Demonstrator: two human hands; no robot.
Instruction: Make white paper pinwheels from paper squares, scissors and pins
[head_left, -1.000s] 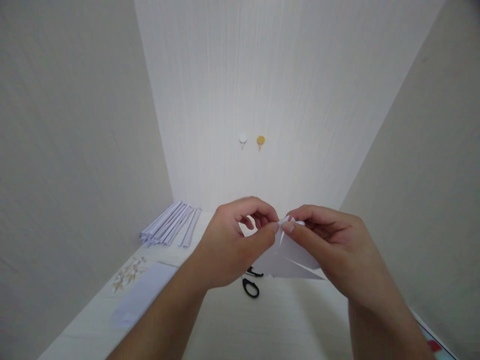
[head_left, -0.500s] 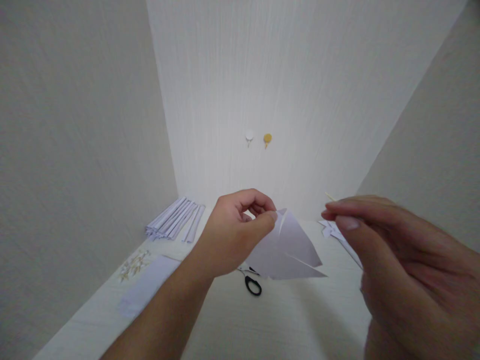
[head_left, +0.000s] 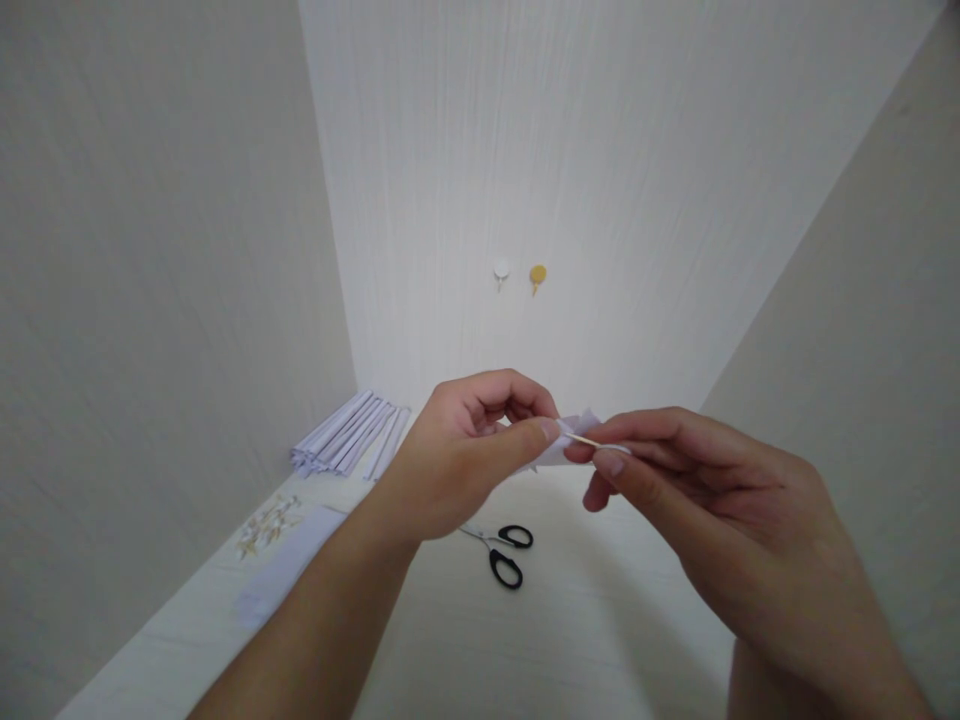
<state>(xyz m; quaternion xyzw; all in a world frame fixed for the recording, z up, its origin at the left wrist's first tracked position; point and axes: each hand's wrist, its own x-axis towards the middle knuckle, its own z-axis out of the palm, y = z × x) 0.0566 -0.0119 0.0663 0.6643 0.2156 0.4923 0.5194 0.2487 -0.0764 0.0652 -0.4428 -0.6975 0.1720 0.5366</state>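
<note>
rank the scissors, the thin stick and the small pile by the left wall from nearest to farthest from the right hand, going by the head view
From the right hand:
1. Thin stick: held in it.
2. Scissors: to its left, on the table.
3. Small pile: farther left, by the left wall.

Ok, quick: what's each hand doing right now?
Left hand: closed, pinching the white paper.
Right hand: closed, holding a cotton swab between thumb and fingers.
</note>
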